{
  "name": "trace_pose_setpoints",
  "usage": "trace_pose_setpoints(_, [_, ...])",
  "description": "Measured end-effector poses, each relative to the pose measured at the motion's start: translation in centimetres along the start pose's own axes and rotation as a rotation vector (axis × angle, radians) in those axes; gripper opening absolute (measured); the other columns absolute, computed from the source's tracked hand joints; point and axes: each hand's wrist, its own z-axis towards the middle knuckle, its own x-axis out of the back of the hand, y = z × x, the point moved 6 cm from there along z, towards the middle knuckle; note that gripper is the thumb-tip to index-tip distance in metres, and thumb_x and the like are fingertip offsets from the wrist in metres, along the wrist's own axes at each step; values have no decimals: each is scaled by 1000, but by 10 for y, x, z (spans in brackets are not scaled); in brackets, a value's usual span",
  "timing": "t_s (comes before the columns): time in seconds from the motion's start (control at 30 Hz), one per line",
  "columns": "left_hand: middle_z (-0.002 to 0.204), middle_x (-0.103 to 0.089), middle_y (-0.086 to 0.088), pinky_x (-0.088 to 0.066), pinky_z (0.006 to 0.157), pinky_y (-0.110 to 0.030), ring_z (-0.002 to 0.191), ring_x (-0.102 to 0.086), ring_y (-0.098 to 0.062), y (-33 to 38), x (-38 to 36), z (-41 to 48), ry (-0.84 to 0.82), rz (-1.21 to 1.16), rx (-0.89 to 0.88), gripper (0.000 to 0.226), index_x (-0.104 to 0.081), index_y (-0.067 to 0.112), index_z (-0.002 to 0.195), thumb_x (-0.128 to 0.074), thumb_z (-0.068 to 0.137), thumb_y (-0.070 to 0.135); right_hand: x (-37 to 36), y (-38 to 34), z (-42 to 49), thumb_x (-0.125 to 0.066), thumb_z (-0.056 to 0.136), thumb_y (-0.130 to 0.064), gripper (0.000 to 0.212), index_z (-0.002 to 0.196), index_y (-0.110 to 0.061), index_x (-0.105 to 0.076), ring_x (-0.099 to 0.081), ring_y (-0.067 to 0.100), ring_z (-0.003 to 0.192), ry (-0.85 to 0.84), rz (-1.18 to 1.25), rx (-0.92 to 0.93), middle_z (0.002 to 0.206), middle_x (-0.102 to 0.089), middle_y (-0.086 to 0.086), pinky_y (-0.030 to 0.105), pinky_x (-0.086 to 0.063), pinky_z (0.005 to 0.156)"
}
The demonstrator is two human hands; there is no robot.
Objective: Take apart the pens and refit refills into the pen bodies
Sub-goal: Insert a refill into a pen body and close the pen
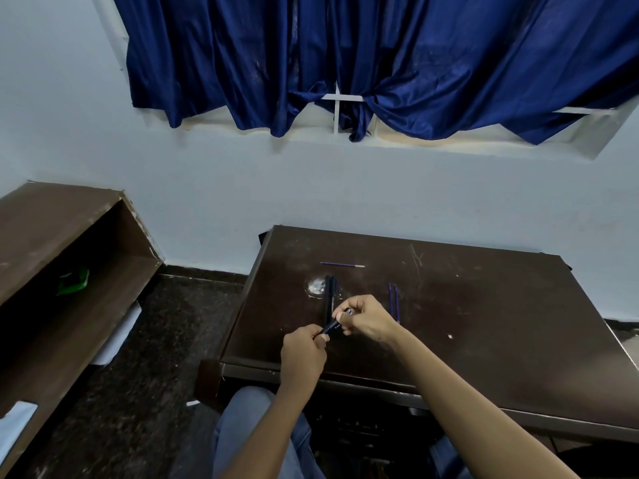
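Note:
Both my hands hold one dark pen [332,325] just above the near left part of the brown table [484,316]. My left hand [304,354] grips its lower end and my right hand [366,318] pinches its upper end. Two more dark pen bodies [329,293] lie side by side on the table just beyond my hands. Two thin purple refills [394,302] lie parallel to the right of my right hand. A third refill [340,264] with a pale tip lies crosswise farther back.
A pale round mark [315,286] is on the table beside the pen bodies. A brown shelf unit [69,257] with a green item [73,280] inside stands to the left. Blue curtains [380,63] hang above the wall behind the table.

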Motion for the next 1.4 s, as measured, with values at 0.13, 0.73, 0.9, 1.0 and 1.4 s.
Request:
trace_pose_setpoints(0.13, [83, -67, -1, -41, 55, -12, 68, -58, -8, 2, -15, 3, -110, -91, 18, 19, -69, 15, 93, -50, 95, 14, -5, 12, 6, -63, 88, -9, 6, 94, -9, -63, -64, 13, 67, 74, 128, -145, 78, -62, 5, 25, -58, 68])
trace_pose_setpoints(0.73, [116, -65, 2, -39, 72, -8, 97, -57, -4, -19, -62, 34, -374, -212, 137, 26, -62, 16, 119, -52, 95, 20, 19, 64, 81, -65, 81, -13, 12, 79, -1, -70, -69, 32, 78, 470, -69, -345, 81, -71, 17, 41, -58, 73])
trace_pose_setpoints(0.9, [106, -65, 6, -39, 69, -5, 94, -57, -3, -29, -65, 41, -335, -223, 135, 20, -66, 19, 110, -53, 95, 19, 22, 70, 108, -60, 84, -8, 10, 87, 1, -63, -67, 35, 84, 422, -202, -376, 90, -67, 16, 44, -58, 73])
trace_pose_setpoints(1.0, [101, -64, 8, -40, 67, -1, 89, -56, 3, -32, -66, 45, -322, -234, 121, 18, -67, 20, 105, -53, 94, 17, 23, 74, 116, -57, 86, -7, 11, 92, 0, -63, -67, 36, 87, 423, -248, -407, 92, -66, 15, 47, -58, 76])
trace_pose_setpoints(1.4, [100, -63, 10, -40, 67, 0, 87, -55, 6, -38, -70, 49, -320, -262, 95, 17, -67, 20, 104, -54, 95, 17, 23, 78, 128, -49, 91, -10, 19, 99, 2, -61, -62, 35, 95, 439, -335, -387, 108, -58, 16, 49, -54, 85])
